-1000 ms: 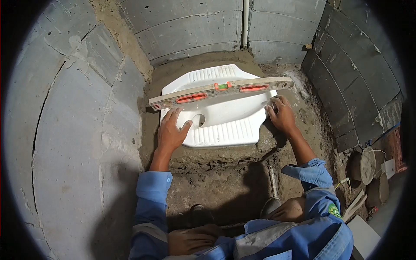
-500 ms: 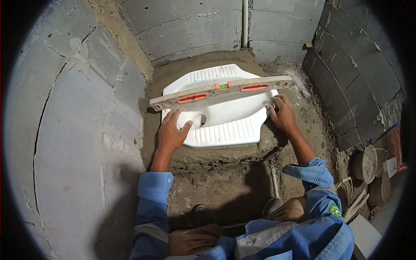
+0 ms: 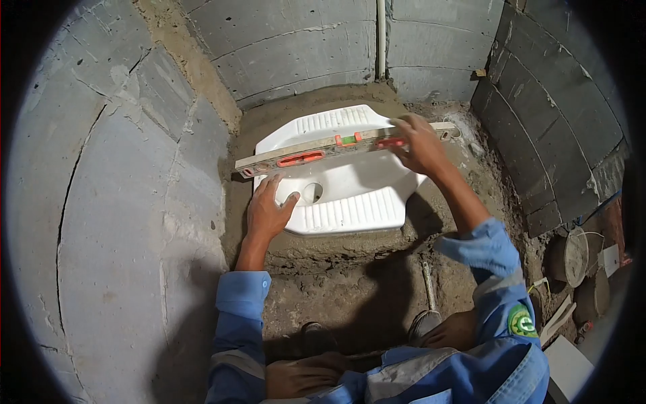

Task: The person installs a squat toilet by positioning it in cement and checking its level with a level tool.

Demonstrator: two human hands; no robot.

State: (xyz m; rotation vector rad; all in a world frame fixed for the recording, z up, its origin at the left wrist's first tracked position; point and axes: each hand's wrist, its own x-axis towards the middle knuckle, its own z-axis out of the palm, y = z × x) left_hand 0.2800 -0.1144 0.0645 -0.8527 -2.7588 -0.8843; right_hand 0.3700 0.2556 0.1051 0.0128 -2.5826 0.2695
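A white squat toilet pan (image 3: 350,210) with ribbed footrests is bedded in wet mortar. A long spirit level (image 3: 303,157) with orange-rimmed slots and a green vial lies across it, its ends past the pan's sides. My left hand (image 3: 268,207) rests at the pan's left edge near the drain hole, fingers apart, holding nothing. My right hand (image 3: 422,147) is over the right part of the level, fingers over its top edge and thumb on the near side; it hides most of the right slot.
Grey block walls (image 3: 134,222) enclose the pan on the left, back and right. A thin white pipe (image 3: 381,40) runs down the back wall. Buckets (image 3: 568,258) and a pale board (image 3: 567,363) are at the lower right. A thin rod (image 3: 429,286) stands near my right foot.
My right hand has left the pan's right edge and moved up and left onto the level. My left hand stays at the pan's left edge.
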